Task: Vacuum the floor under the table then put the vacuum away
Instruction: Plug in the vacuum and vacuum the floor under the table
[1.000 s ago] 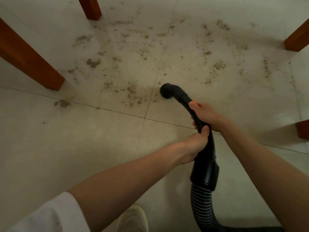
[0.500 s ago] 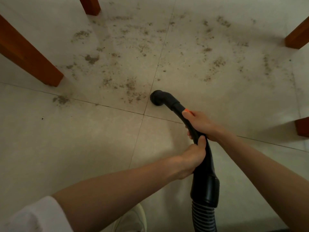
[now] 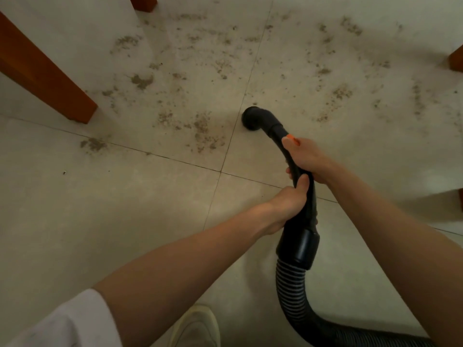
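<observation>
A black vacuum wand (image 3: 273, 126) curves down to a round nozzle (image 3: 251, 118) that sits on the pale tiled floor (image 3: 100, 221) beside a grout line. My right hand (image 3: 304, 159) grips the wand's upper part just below an orange button (image 3: 292, 139). My left hand (image 3: 288, 204) grips the wand lower down, right above the black cuff (image 3: 299, 249). Patches of brown dirt (image 3: 203, 131) lie just left of the nozzle and spread across the tiles beyond it.
The ribbed grey hose (image 3: 290, 289) bends away to the lower right. Orange-brown table legs stand at left (image 3: 47, 71), top (image 3: 142, 2) and right (image 3: 456, 60). My light shoe (image 3: 195, 326) shows at the bottom edge.
The nozzle slid left and toward me along the floor, then shifted back to the right. Both hands kept their hold on the wand.
</observation>
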`<state>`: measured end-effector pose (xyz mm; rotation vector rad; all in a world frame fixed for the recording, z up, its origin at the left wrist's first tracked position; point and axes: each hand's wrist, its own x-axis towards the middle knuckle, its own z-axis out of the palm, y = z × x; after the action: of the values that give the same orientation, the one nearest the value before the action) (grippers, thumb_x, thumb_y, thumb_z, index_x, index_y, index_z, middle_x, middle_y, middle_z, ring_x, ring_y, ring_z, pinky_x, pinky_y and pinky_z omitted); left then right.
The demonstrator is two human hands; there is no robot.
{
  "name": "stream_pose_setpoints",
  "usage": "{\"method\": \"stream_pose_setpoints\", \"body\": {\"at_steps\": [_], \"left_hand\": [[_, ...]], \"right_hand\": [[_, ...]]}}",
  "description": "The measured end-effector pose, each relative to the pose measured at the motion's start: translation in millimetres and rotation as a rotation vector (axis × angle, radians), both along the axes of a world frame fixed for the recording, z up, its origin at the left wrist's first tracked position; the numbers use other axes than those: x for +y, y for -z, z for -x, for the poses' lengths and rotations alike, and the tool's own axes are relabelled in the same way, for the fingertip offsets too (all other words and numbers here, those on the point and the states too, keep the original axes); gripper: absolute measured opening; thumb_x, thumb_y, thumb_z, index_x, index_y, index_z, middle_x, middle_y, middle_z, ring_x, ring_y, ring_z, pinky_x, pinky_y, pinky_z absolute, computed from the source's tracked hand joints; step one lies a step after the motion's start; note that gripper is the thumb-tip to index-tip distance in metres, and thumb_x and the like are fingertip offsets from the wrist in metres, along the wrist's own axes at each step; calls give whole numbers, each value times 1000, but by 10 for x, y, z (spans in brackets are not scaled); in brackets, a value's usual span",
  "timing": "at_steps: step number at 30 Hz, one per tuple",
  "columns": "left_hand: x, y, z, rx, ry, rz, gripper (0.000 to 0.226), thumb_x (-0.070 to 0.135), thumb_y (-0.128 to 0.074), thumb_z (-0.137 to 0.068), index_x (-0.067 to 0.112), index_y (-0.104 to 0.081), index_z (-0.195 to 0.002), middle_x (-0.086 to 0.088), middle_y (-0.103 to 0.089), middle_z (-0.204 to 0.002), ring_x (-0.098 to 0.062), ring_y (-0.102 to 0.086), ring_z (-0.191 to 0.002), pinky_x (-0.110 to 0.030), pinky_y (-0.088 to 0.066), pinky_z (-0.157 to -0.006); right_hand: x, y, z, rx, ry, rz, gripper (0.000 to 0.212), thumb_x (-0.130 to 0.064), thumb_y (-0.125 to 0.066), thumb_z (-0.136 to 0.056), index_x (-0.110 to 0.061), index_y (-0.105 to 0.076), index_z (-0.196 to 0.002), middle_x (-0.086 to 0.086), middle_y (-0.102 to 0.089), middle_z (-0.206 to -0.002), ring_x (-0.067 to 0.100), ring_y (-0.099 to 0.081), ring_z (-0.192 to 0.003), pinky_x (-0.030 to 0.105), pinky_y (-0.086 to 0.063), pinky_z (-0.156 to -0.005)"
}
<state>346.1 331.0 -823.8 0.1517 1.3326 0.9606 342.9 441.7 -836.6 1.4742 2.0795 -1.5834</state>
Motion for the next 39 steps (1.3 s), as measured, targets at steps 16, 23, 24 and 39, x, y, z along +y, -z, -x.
{"method": "stream_pose_setpoints", "body": {"at_steps": [16,23,24,39], "left_hand": [[-311,46,-157,-4,-94,81,50,50,-19,-100,12,-47,-84,-10,-57,-76,-22,-59,-70,-39,-51,-87],[-404,27,-308,-34,-98,110,54,50,-17,-100,8,-49,-84,-9,-58,-67,-21,-58,-63,-36,-51,-85],[-414,29,-322,-39,-102,114,55,50,-18,-100,8,-49,-82,-9,-58,-66,-21,-58,-61,-36,-51,-85],[-340,-96,95,-83,-226,86,45,47,-23,-100,11,-45,-87,-13,-56,-76,-23,-58,-66,-36,-52,-76]], "right_hand": [[-375,54,-26,1,-208,5,25,-33,-37,-101,-12,-45,-88,7,-51,-71,17,-55,-51,27,-49,-48],[-473,-3,-181,-29,-239,34,29,-35,-36,-101,-9,-46,-100,8,-53,-74,17,-58,-53,29,-52,-51],[-486,-8,-196,-31,-237,35,28,-35,-36,-101,-9,-46,-99,8,-53,-73,17,-57,-53,28,-52,-50],[-429,-55,317,-41,-313,-52,29,-31,-37,-101,-4,-47,-96,8,-52,-65,19,-55,-50,30,-47,-49]]}}
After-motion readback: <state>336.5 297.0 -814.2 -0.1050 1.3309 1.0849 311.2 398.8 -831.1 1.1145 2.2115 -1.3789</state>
